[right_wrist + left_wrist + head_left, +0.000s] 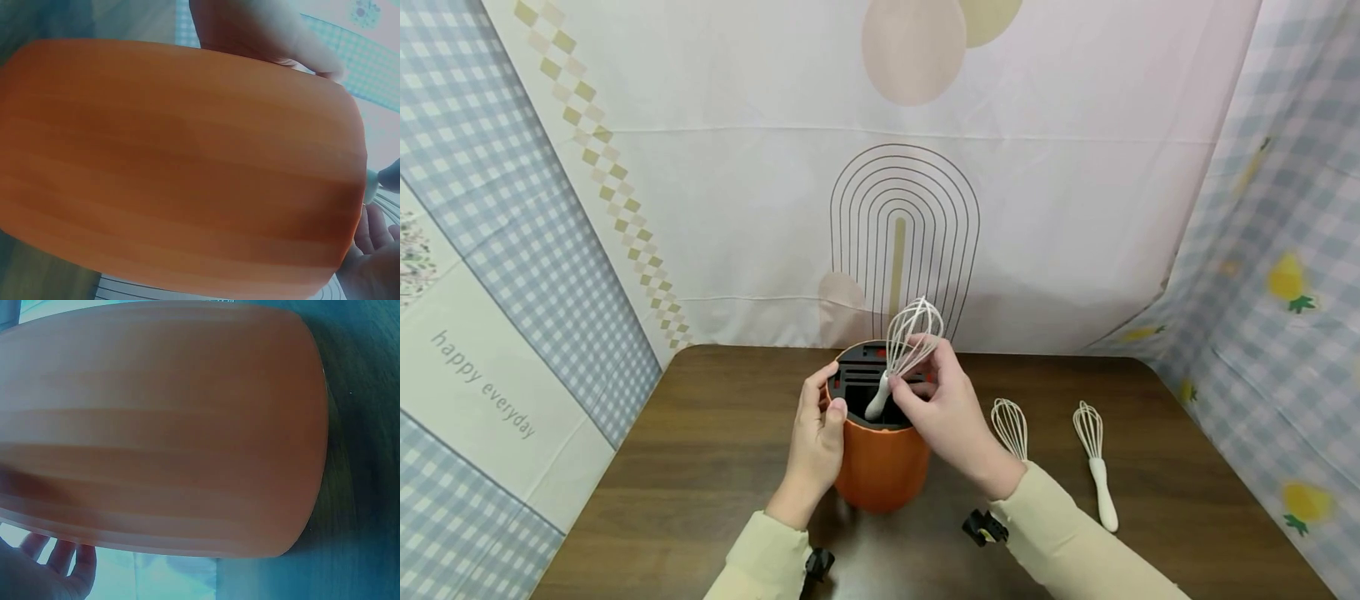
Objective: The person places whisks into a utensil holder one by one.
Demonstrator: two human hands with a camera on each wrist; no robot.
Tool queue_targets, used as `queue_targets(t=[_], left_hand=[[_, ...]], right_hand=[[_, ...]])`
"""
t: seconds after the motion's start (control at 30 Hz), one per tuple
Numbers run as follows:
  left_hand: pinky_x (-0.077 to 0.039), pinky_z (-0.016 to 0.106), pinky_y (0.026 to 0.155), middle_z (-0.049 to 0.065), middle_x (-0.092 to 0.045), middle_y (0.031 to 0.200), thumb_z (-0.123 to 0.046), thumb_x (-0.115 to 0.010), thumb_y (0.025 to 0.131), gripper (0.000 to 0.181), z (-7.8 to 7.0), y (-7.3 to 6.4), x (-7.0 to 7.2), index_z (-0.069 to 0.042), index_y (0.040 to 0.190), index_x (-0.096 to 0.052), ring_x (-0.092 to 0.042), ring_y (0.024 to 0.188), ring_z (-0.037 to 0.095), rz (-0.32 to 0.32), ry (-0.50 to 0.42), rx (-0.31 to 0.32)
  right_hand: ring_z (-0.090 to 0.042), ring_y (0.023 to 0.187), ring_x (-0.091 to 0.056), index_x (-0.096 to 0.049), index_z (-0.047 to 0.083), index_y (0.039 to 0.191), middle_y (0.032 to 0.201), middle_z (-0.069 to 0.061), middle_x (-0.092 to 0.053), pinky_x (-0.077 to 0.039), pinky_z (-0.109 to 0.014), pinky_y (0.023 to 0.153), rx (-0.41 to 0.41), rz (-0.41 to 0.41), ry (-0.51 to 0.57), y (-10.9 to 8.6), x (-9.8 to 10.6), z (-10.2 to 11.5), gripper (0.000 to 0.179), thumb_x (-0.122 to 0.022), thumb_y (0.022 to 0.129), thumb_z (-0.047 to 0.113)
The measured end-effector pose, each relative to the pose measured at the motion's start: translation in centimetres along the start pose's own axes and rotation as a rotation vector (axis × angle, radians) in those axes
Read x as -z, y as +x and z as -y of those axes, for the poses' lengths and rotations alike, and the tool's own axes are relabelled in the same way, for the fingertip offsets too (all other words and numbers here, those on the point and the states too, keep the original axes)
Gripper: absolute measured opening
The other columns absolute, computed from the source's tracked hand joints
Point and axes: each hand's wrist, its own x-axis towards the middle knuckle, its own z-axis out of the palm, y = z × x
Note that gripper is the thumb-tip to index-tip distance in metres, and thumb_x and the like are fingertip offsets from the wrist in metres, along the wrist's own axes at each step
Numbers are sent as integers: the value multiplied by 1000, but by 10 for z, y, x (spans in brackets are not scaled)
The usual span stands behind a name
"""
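Observation:
An orange utensil holder (882, 471) with a black slotted insert (854, 377) stands on the table. My left hand (812, 437) grips its left side near the rim, the thumb in front. In the left wrist view the ribbed orange wall of the holder (187, 431) covers most of the picture. Over the holder's opening, my right hand (953, 410) pinches a white whisk (877, 400) where the wires meet the handle. The whisk tilts, wires up, its handle end down within the opening. How deep the handle goes is hard to tell.
Right of the holder, a second whisk (1011, 427) lies partly hidden behind the right forearm. A third whisk (1098, 471) lies farther right on the brown wooden table (700, 467). Patterned cloths (760, 208) hang behind and at both sides.

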Motion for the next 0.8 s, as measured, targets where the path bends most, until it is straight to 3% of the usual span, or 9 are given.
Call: queue_targets(t=[0.1,0.43,0.7,0.8], left_hand=[[-44,32,72,5,-47,107,-45,-43,101,49,1,0,0,-22,145,-40,-51,86,18,0,1,-3],[-44,33,73,7,-48,108,-47,-41,101,50,0,1,0,-22,145,-39,-49,86,17,5,24,-10],[-42,31,71,18,-49,107,-18,-47,100,44,-4,2,-2,-4,141,-42,-50,83,24,-20,21,-17],[-45,32,72,18,-50,115,-14,-47,98,44,-6,2,-2,-6,141,-42,-52,86,24,-21,17,-11]], right_hand=[[-30,88,-64,-41,-5,128,99,-21,-61,-55,-35,75,17,24,-51,-1,-2,10,49,-65,86,-7],[-13,86,-63,-43,12,136,98,-7,-60,-54,-30,75,16,99,-153,1,-5,-15,60,-72,84,3],[-12,88,-61,-42,15,136,100,-2,-58,-53,-29,78,33,127,-211,0,-5,-14,64,-75,82,6],[-14,91,-61,-41,15,138,105,1,-58,-52,-28,80,42,136,-228,0,-4,-14,66,-75,81,8]])
